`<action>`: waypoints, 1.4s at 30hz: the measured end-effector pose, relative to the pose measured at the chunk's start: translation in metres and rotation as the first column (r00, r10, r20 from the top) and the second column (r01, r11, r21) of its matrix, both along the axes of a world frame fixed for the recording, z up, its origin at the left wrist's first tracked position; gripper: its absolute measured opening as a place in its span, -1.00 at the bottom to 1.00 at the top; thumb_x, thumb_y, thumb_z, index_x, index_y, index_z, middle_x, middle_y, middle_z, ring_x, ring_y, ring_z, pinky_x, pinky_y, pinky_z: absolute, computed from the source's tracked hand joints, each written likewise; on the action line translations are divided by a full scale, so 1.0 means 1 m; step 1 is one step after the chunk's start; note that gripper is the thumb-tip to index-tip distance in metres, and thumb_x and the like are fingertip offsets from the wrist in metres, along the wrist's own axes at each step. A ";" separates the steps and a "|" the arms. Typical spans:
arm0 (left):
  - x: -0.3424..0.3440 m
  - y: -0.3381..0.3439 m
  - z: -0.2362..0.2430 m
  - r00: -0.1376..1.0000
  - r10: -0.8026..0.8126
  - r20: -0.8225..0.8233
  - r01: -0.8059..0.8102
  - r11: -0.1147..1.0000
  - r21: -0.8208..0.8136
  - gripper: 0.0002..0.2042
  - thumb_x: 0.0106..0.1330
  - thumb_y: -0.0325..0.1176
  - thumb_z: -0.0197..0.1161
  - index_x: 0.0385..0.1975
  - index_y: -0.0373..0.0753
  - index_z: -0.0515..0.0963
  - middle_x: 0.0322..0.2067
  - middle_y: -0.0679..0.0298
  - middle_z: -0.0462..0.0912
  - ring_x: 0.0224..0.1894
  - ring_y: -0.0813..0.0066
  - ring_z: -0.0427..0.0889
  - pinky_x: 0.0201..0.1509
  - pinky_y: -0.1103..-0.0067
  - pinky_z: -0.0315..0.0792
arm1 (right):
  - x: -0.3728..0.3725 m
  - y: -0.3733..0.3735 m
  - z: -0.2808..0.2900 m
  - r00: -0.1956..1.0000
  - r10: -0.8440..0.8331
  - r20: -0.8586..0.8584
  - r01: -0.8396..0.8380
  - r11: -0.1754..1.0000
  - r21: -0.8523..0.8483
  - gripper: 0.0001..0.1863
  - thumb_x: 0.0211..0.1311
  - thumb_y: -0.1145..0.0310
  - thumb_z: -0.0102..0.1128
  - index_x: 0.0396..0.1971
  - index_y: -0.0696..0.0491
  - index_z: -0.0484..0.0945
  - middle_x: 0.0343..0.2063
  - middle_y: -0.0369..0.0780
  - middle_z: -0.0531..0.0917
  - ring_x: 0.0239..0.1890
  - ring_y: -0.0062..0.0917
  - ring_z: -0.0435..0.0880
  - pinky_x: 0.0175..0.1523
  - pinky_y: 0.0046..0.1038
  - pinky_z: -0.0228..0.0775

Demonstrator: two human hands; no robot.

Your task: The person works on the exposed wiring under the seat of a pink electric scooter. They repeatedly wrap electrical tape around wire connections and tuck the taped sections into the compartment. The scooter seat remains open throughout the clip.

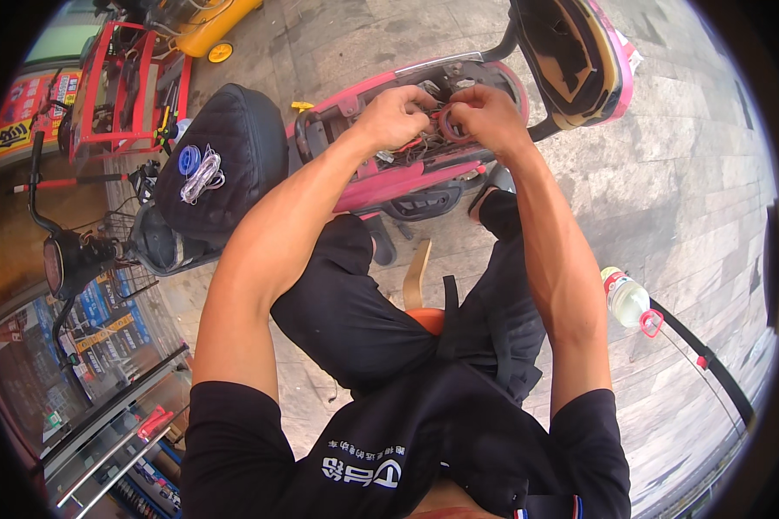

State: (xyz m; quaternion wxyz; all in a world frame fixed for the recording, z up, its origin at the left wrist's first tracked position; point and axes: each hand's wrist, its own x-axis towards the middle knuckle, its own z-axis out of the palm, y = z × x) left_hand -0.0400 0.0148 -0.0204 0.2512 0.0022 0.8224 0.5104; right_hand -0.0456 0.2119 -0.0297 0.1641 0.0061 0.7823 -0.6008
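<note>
A pink scooter body (389, 183) stands in front of me with its floor section uncovered, showing a tangle of wires (417, 149). Over this cavity my left hand (395, 117) is closed, its fingertips pinched; what they hold is too small to make out. Close beside it on the right, my right hand (491, 119) is also closed, thumb and fingers together at a reddish roll of tape (451, 126). The roll hangs at the fingertips above the wires. Both forearms reach forward over my knees.
On the left, a black scooter seat (234, 164) bears a blue spool (189, 160) and a bundle of pale wire (203, 177). Beyond are a red metal rack (117, 134) and a yellow wheeled machine (216, 24). A clear bottle (627, 301) is on the right.
</note>
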 end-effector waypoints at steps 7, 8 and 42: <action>0.001 -0.003 0.003 0.998 -0.032 -0.048 0.030 0.999 -0.030 -0.63 0.07 -0.45 0.19 -0.07 -0.36 0.57 -0.44 0.22 0.72 -0.40 0.57 0.64 -0.30 0.58 0.48 | -0.002 -0.003 0.001 0.996 0.082 -0.033 -0.079 0.993 0.092 -0.67 -0.05 0.30 0.26 -0.29 0.20 0.68 -0.39 -0.12 0.72 -0.29 -0.45 0.70 -0.12 -0.45 0.50; 0.001 -0.002 0.006 0.998 -0.040 -0.040 0.038 0.998 -0.059 -0.63 0.07 -0.45 0.19 -0.07 -0.36 0.58 -0.45 0.22 0.71 -0.41 0.57 0.64 -0.31 0.58 0.48 | -0.001 -0.003 0.001 0.996 0.083 -0.038 -0.079 0.991 0.107 -0.67 -0.05 0.30 0.26 -0.29 0.20 0.68 -0.39 -0.12 0.72 -0.29 -0.44 0.70 -0.12 -0.45 0.50; -0.034 0.014 0.017 0.930 0.015 0.368 0.097 0.954 -0.283 -0.85 0.12 -0.36 0.31 -0.44 -0.32 0.63 -0.54 0.30 0.56 -0.61 0.58 0.38 -0.56 0.58 0.27 | 0.026 -0.003 0.013 0.992 0.090 0.090 -0.091 0.996 0.008 -0.61 0.14 0.33 0.24 -0.08 0.26 0.58 -0.35 -0.16 0.71 -0.34 -0.60 0.67 -0.24 -0.55 0.50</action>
